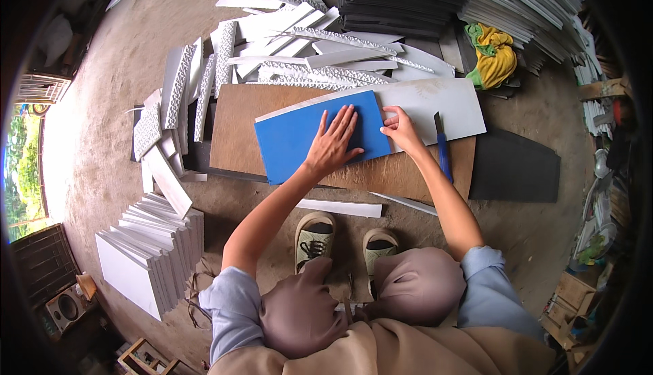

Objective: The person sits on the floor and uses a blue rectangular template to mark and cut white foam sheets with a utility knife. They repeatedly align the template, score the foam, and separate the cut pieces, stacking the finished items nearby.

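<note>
A blue rectangular board (pixel 286 147) lies at a slant over a white foam sheet (pixel 445 99), both on a brown wooden board (pixel 235 130). Flat on the blue board rests my left hand (pixel 332 140), its fingers spread. My right hand (pixel 401 129) is at the blue board's right edge, thumb and fingers curled against it; exactly what is between the fingertips is hard to see. Just right of that hand, a blue-handled cutter knife (pixel 442 147) lies with its blade pointing away from me, across the white sheet and the wood, held by neither hand.
White and silvery foam offcuts (pixel 279 42) pile up beyond the wood. Stacks of black sheets (pixel 408 1) and white sheets (pixel 524 8) stand far right, near a yellow-green cloth (pixel 491 55). A dark panel (pixel 517 167) lies right; white panels (pixel 153 252) stand left. A white strip (pixel 340 208) lies before my shoes.
</note>
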The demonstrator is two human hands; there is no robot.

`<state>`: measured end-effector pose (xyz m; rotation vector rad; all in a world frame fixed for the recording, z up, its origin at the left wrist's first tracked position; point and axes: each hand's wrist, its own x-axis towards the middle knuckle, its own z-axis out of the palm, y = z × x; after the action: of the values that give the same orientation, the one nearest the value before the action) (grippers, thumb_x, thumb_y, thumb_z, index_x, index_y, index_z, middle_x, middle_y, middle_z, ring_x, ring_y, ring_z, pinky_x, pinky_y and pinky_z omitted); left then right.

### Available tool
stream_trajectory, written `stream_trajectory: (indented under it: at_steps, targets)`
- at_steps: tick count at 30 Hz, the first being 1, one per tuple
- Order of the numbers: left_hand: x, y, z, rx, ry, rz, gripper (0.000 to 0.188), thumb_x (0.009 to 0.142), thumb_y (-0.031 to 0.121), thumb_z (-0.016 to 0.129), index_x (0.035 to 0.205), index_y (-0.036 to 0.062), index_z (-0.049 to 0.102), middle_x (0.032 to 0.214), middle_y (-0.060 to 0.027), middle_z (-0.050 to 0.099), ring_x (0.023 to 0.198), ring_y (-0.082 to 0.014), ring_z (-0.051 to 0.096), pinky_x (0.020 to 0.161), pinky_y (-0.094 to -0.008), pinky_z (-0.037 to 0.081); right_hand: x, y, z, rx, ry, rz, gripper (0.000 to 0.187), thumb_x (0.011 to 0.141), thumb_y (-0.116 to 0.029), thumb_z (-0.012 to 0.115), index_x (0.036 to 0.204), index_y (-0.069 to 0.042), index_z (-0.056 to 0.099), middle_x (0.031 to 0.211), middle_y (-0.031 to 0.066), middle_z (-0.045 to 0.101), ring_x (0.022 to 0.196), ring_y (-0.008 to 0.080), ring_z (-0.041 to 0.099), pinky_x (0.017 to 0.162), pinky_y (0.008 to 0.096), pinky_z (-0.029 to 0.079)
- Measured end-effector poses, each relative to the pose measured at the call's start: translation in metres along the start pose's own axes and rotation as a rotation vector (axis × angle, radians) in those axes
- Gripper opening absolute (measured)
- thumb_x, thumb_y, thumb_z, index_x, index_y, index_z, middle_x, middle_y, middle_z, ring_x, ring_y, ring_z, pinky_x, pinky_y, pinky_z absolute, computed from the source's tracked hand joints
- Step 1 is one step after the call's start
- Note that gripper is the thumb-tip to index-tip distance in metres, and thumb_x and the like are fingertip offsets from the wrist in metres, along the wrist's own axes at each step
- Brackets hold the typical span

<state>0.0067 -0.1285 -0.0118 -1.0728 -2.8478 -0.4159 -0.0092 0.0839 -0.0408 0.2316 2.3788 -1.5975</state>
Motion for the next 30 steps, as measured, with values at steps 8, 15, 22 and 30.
stream_trajectory:
  at_steps: [8, 15, 22, 30]
  targets:
    - [0.045, -0.005, 0.025, -0.125, 0.056, -0.149, 0.095, 0.067, 0.060, 0.053, 0.130, -0.0016, 0.019, 0.136, -0.0192, 0.017, 0.127, -0.0342, 0.011, 0.099, -0.0555, 0.009, -0.002, 0.008, -0.004, -0.036, 0.015, 0.005, 0.048, 0.068, -0.002, 0.063, 0.112, -0.008, 0.045, 0.081, 0.0059, 0.056, 0.070, 0.0138, 0.055, 0.064, 0.0281, 0.046]
    - [0.056, -0.031, 0.026, -0.155, 0.067, -0.231, 0.098, 0.057, 0.056, 0.066, 0.126, -0.0008, 0.027, 0.110, -0.0188, 0.038, 0.105, -0.0327, 0.035, 0.092, -0.0528, 0.018, -0.003, 0.007, 0.001, -0.005, 0.034, -0.001, 0.049, 0.068, -0.002, 0.063, 0.113, -0.008, 0.043, 0.079, 0.0060, 0.057, 0.070, 0.0144, 0.056, 0.064, 0.0285, 0.046]
    - [0.013, -0.044, 0.013, -0.225, -0.018, -0.420, 0.090, 0.055, 0.050, 0.071, 0.125, 0.0095, 0.032, 0.116, -0.0152, 0.033, 0.110, -0.0329, 0.028, 0.092, -0.0505, 0.016, -0.014, -0.015, 0.038, -0.002, -0.023, -0.041, 0.047, 0.067, -0.001, 0.062, 0.110, -0.007, 0.044, 0.077, 0.0074, 0.057, 0.068, 0.0163, 0.058, 0.063, 0.0298, 0.047]
    - [-0.010, -0.051, -0.011, -0.102, 0.045, -0.313, 0.082, 0.059, 0.044, 0.070, 0.123, 0.0089, 0.033, 0.119, -0.0131, 0.032, 0.115, -0.0302, 0.028, 0.093, -0.0545, 0.015, -0.022, -0.039, 0.060, -0.017, -0.077, -0.119, 0.043, 0.069, 0.000, 0.061, 0.108, -0.005, 0.045, 0.082, 0.0095, 0.055, 0.073, 0.0189, 0.056, 0.067, 0.0312, 0.046]
